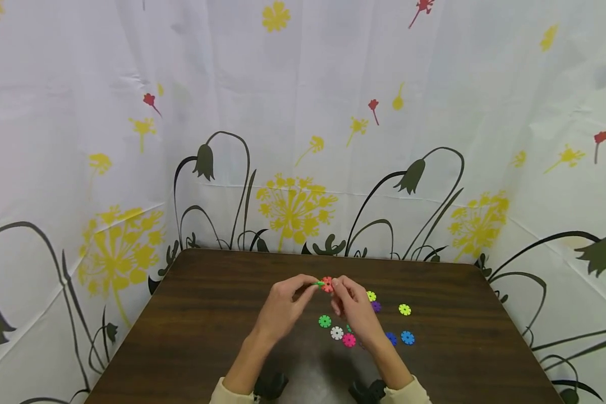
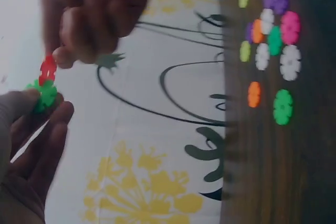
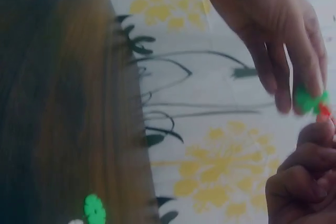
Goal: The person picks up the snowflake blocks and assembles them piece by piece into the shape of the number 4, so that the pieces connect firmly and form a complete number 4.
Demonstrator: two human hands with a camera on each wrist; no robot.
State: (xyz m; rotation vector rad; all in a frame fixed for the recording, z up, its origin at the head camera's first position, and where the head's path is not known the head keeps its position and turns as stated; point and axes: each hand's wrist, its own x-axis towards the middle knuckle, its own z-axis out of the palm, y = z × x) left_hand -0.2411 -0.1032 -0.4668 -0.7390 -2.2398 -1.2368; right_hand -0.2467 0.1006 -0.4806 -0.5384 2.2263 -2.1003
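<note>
My left hand (image 1: 281, 306) pinches a green notched disc (image 2: 46, 96) between thumb and fingers. Opposite it, my right hand (image 1: 352, 307) pinches a red notched disc (image 1: 327, 284) by its edge. In the left wrist view the two discs meet at their rims, set at an angle to each other; how deep the notches engage cannot be told. Both hands are raised above the table. Below them lie a loose green disc (image 1: 325, 321), a white disc (image 1: 336, 333) and a pink disc (image 1: 349, 340).
More flat discs lie to the right on the dark wooden table (image 1: 207, 314): a yellow disc (image 1: 404, 310), a light blue disc (image 1: 407, 338) and a purple disc (image 1: 376, 307), partly behind the right hand. A white flower-printed curtain (image 1: 303, 112) stands behind the table's far edge.
</note>
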